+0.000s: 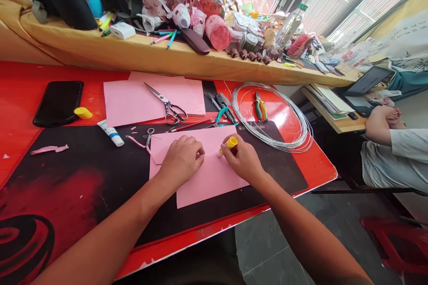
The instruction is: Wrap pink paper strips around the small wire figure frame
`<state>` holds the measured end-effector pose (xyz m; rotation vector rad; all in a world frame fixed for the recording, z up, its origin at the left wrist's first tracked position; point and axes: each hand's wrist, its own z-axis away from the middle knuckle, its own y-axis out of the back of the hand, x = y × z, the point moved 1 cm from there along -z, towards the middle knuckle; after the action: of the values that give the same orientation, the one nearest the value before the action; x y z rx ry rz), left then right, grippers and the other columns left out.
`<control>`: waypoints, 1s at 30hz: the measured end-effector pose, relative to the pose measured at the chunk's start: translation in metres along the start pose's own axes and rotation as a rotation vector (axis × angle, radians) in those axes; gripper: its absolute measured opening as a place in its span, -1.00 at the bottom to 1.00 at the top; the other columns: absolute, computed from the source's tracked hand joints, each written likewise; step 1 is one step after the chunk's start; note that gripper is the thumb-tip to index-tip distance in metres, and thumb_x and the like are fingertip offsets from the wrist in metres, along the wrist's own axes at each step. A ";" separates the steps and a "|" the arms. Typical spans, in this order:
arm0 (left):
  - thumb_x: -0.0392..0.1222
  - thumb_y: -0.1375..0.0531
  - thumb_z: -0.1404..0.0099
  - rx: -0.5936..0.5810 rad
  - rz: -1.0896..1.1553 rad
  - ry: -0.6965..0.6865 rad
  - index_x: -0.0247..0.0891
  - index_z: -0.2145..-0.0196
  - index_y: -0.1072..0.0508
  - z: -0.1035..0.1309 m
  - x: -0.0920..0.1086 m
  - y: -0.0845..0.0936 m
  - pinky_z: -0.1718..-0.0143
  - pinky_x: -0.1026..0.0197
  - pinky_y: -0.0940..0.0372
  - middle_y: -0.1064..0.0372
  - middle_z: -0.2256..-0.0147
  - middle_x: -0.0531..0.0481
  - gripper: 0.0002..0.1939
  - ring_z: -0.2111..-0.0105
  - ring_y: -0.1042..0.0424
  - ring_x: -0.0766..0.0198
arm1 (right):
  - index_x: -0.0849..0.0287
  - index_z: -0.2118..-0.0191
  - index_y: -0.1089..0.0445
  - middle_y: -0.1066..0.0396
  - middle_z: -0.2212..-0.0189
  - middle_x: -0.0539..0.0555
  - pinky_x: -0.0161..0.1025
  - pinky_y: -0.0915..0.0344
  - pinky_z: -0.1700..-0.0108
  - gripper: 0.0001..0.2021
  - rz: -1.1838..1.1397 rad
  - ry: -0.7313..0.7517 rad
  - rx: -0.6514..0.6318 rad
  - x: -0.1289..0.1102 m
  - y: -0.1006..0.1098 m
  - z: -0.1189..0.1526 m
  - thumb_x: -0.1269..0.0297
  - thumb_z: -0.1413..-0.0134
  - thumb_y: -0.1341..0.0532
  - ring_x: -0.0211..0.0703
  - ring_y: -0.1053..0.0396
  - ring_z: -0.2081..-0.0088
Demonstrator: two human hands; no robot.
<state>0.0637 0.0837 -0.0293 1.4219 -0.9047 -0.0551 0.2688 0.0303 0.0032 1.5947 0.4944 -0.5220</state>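
A pink sheet of paper (207,178) lies on the black mat (127,196) in front of me. My right hand (242,158) is closed around a yellow-and-white glue stick (232,143), held tilted over the right part of the sheet. Over the sheet's left part rests my left hand (185,156), its fingers curled down; whatever they may hold is hidden. Just left of it is a folded pink paper piece (159,151), beside a small wire coil (149,139) with a pink strip. A yellow cap (83,112) lies at the left.
Scissors (166,104) lie on more pink paper (123,102). Behind the sheet are cutters (223,106), a wire coil bundle (294,136) and pliers (261,107). A phone (58,103) and white tube (111,133) are left. Another person (394,151) sits at the right.
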 end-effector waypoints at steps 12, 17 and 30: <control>-0.25 -0.21 -0.36 0.002 -0.008 -0.003 -0.17 0.37 -0.49 0.000 0.000 0.001 0.14 0.00 -0.21 -0.47 0.28 -0.05 -0.87 0.17 -0.37 0.03 | 0.08 0.14 -0.32 -0.51 0.46 -0.03 -0.27 -0.13 0.38 -0.88 -0.057 0.079 -0.055 -0.020 -0.012 -0.002 0.17 -0.35 -0.18 -0.14 -0.38 0.51; -0.24 -0.22 -0.36 0.002 -0.010 -0.003 -0.18 0.36 -0.49 0.000 -0.001 0.001 0.14 0.01 -0.21 -0.46 0.29 -0.06 -0.88 0.18 -0.37 0.03 | 0.08 0.14 -0.31 -0.43 0.54 -0.04 -0.26 -0.04 0.41 -0.86 0.112 0.095 -0.066 -0.018 -0.012 -0.006 0.14 -0.37 -0.16 -0.09 -0.38 0.53; -0.27 -0.20 -0.33 -0.001 0.022 0.004 -0.17 0.38 -0.48 0.000 -0.002 -0.001 0.12 0.00 -0.23 -0.47 0.29 -0.05 -0.88 0.16 -0.38 0.02 | 0.07 0.17 -0.34 -0.53 0.45 -0.03 -0.27 -0.16 0.41 -0.86 -0.126 0.004 0.044 -0.007 0.002 0.002 0.13 -0.35 -0.19 -0.16 -0.36 0.54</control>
<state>0.0631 0.0847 -0.0306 1.4108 -0.9172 -0.0363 0.2641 0.0285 0.0093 1.6139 0.5929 -0.6283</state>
